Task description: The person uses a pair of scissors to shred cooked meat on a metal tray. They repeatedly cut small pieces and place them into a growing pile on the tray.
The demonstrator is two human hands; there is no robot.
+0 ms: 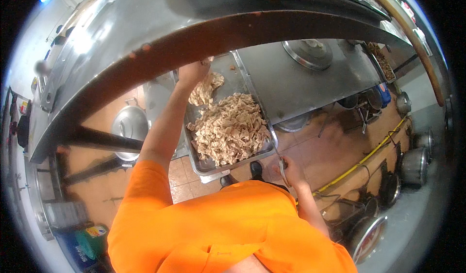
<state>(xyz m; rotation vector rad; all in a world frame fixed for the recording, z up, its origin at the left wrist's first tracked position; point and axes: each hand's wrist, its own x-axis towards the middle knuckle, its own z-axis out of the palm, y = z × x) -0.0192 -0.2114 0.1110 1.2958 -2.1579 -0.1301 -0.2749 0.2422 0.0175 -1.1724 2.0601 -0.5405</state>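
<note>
Before me a deep metal tray [269,142] holds a large heap of pale, crinkled food pieces [229,127], which look like meat or tripe. At the tray's far left, my left hand [196,69] reaches to a smaller, larger-cut clump of the same pale food [205,89]; its fingers are partly hidden by the brown shelf edge, so its grip is unclear. To the right of the tray's near corner, my right hand [290,171] is closed around the handles of a pair of scissors [283,165], their blades pointing towards the tray.
A brown-edged metal shelf [218,29] crosses above the work surface. A steel table [309,87] on the right bears a round metal lid [309,54]. A lidded pot [130,127] stands at the left; a yellow hose [364,160] and several pots lie to the right.
</note>
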